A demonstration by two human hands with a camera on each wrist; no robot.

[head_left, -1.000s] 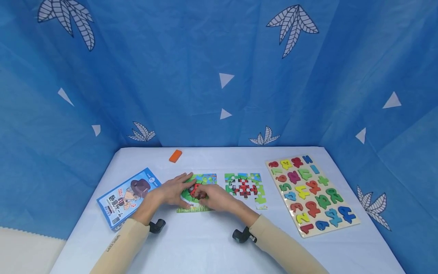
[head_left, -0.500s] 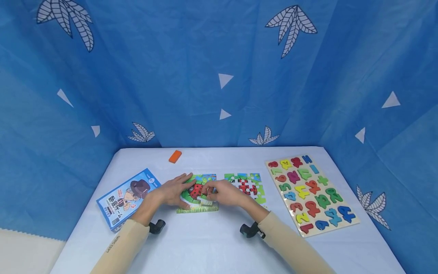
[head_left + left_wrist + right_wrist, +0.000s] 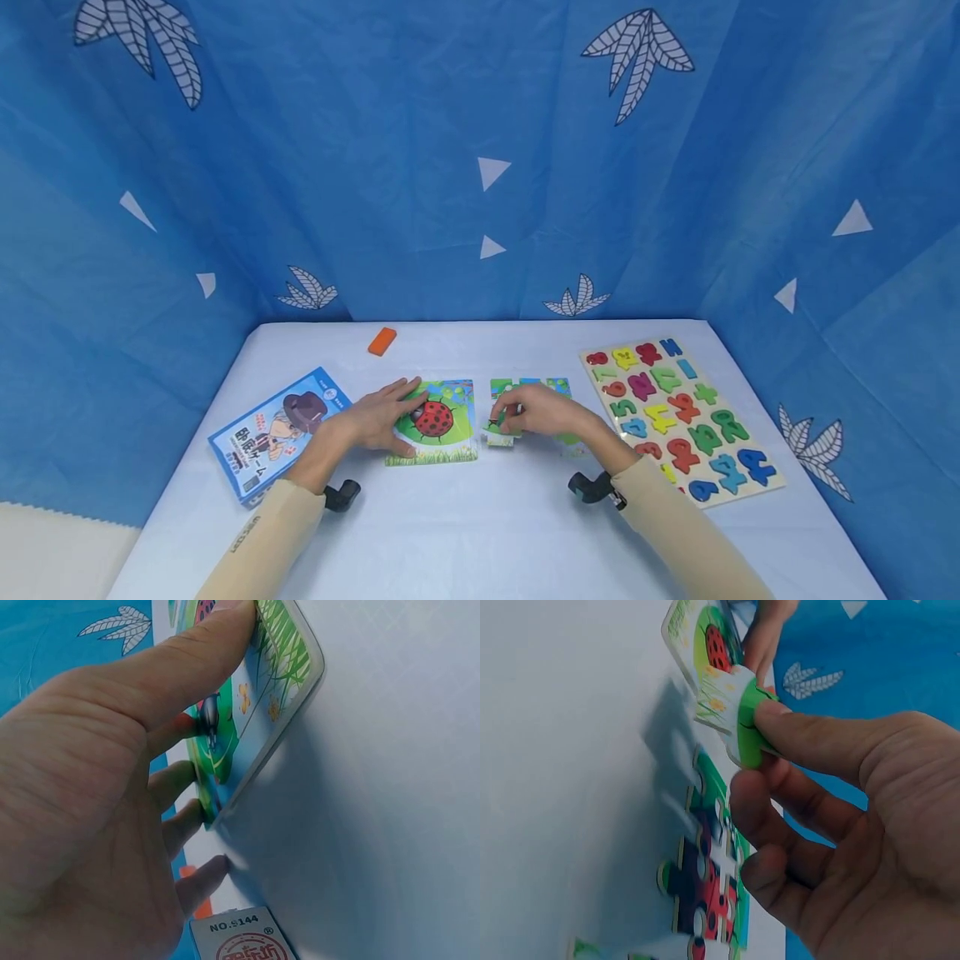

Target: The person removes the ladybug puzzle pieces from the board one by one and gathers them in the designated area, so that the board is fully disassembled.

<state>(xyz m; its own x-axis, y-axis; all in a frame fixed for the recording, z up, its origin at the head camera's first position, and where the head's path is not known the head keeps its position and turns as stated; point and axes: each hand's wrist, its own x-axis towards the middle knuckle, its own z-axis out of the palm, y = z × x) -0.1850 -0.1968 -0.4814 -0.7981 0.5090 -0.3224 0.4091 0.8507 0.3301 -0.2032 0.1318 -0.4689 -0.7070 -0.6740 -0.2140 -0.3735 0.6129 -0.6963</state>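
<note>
My left hand (image 3: pixel 378 421) rests with spread fingers on the left side of a square ladybug picture board (image 3: pixel 461 437). Its thumb lies on the board's grassy front strip in the left wrist view, and the other fingertips are along the left edge. My right hand (image 3: pixel 547 410) pinches a jigsaw piece (image 3: pixel 720 701) between thumb and index finger; green leaf, white and yellow flowers show on it. Under that hand lies a partly joined ladybug jigsaw (image 3: pixel 705 889), made of several pieces with gaps between. The hand hides much of it in the head view.
To the left is a blue game box (image 3: pixel 277 433) with a cartoon figure in a hat. An orange block (image 3: pixel 382 341) lies near the table's back edge. A wooden number board (image 3: pixel 622 379) with coloured figures stands at the right, partly behind the right forearm.
My right hand has moved right, from over the ladybug board to the left part of the jigsaw, carrying the piece. The left hand stays where it was on the board.
</note>
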